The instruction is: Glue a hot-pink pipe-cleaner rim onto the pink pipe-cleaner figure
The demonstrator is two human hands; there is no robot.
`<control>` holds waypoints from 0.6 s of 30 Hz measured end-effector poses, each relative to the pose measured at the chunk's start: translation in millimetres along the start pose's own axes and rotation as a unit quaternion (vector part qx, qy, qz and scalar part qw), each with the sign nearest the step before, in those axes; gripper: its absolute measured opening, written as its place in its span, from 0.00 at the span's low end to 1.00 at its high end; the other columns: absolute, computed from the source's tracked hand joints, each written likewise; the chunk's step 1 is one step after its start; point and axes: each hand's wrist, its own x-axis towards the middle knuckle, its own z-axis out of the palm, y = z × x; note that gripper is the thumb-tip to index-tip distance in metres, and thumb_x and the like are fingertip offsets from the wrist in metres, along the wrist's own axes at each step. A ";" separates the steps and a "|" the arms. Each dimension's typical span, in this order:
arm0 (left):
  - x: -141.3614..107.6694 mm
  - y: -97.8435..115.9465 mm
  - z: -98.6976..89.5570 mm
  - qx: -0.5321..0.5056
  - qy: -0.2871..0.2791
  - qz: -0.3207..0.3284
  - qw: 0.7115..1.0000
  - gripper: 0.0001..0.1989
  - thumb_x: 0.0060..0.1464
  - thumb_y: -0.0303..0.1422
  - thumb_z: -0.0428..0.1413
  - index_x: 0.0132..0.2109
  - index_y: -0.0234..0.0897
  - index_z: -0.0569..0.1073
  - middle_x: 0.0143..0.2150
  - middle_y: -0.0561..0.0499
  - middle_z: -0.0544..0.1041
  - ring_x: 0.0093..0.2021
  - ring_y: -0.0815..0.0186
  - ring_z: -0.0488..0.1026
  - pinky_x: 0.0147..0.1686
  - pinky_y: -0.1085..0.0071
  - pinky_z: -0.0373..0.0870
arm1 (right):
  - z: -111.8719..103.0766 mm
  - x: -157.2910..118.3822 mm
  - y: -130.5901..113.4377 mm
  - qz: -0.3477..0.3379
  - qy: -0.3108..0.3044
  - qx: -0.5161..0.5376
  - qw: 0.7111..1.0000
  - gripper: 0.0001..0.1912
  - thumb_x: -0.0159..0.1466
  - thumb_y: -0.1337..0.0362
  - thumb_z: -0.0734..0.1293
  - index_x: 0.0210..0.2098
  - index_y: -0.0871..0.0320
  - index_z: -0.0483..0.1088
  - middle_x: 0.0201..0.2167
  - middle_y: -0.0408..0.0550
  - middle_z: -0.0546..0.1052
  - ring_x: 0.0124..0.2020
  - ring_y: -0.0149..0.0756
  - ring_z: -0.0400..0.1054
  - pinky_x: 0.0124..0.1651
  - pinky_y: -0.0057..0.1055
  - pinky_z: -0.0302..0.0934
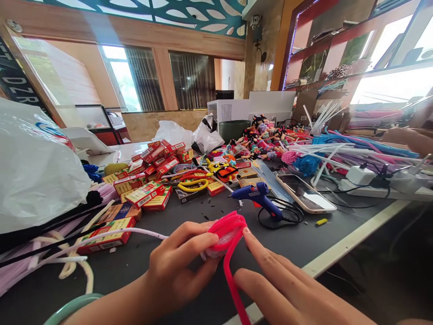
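Note:
Low in the middle of the view, my left hand point(184, 259) is closed around a small rounded piece with a clear, shiny middle point(227, 238). A hot-pink pipe cleaner point(233, 222) loops round that piece, and its free tail hangs down toward the table's front edge. My right hand point(275, 275) has its fingers stretched out, the index fingertip touching the loop's right side and the thumb beside the tail. What lies under my left fingers is hidden. Just beyond my hands lies a blue hot glue gun point(257, 198).
Red-and-yellow boxes point(149, 194) pile up on the left, near yellow-handled pliers point(192, 184). A phone point(306, 194), a power strip point(368, 189) and pipe cleaner bundles point(358, 155) lie right. Small dolls point(260, 135) heap behind. Another person's hand point(406, 139) shows far right.

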 end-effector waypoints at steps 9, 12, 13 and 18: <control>0.4 0.0 -0.1 0.002 0.005 -0.008 1.000 0.04 0.61 0.27 0.55 0.42 0.37 0.72 0.36 0.47 0.79 0.34 0.66 0.81 0.33 0.76 0.80 | 5.6 5.9 -0.9 0.070 0.025 0.059 0.995 0.14 0.61 0.75 0.53 0.40 0.56 0.64 0.50 0.57 0.79 0.45 0.37 0.77 0.41 0.25 0.72; 0.7 -0.3 -0.2 -0.003 0.008 -0.005 1.000 0.04 0.60 0.26 0.55 0.43 0.37 0.72 0.36 0.47 0.79 0.34 0.65 0.81 0.34 0.75 0.80 | 2.7 8.7 3.6 0.086 0.029 0.072 0.993 0.17 0.56 0.79 0.52 0.38 0.56 0.63 0.41 0.51 0.82 0.37 0.33 0.78 0.36 0.22 0.71; 1.0 -0.1 -0.2 -0.006 0.007 -0.004 1.000 0.04 0.60 0.26 0.55 0.42 0.37 0.72 0.37 0.47 0.79 0.35 0.65 0.81 0.34 0.75 0.80 | 1.3 10.5 5.8 0.094 0.029 0.081 0.992 0.17 0.56 0.79 0.53 0.37 0.55 0.62 0.35 0.47 0.82 0.32 0.33 0.78 0.34 0.22 0.70; 1.7 2.2 1.1 -0.017 0.000 -0.004 1.000 0.04 0.60 0.25 0.55 0.42 0.36 0.72 0.37 0.47 0.79 0.35 0.66 0.81 0.37 0.75 0.80 | -0.6 22.7 18.1 0.163 0.076 0.098 0.979 0.11 0.61 0.76 0.55 0.30 0.52 0.54 0.19 0.35 0.73 0.17 0.27 0.69 0.21 0.21 0.60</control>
